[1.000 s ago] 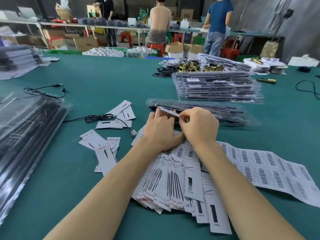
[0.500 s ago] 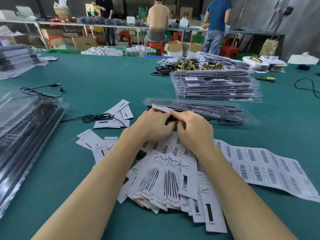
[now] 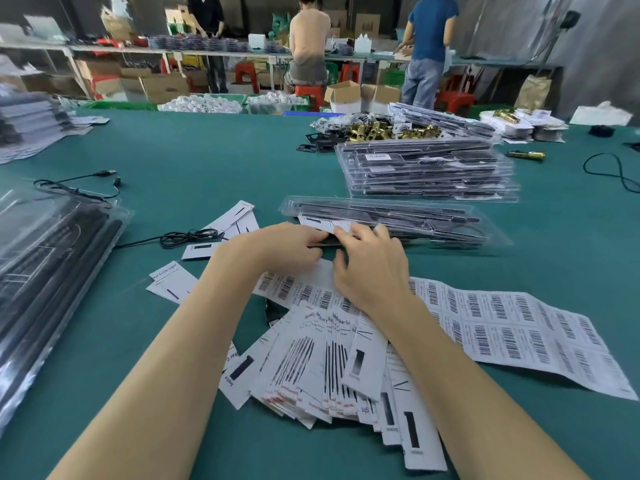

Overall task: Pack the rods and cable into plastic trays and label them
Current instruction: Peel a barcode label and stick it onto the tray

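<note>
A clear plastic tray packed with black rods lies on the green table just beyond my hands. A white paper label card rests at the tray's near left end. My left hand and my right hand meet at that card, fingertips pinching its edge against the tray. A fan of white label cards lies under my forearms. A barcode sticker sheet spreads to the right. A coiled black cable lies to the left.
A stack of packed trays stands behind the near tray. Brass fittings are heaped beyond it. Bagged black rods fill the left edge. Loose cards lie at the left. People work at a far bench.
Both hands have moved forward and down with the card, from above the label pile to the near end of the tray. The camera has tilted slightly.
</note>
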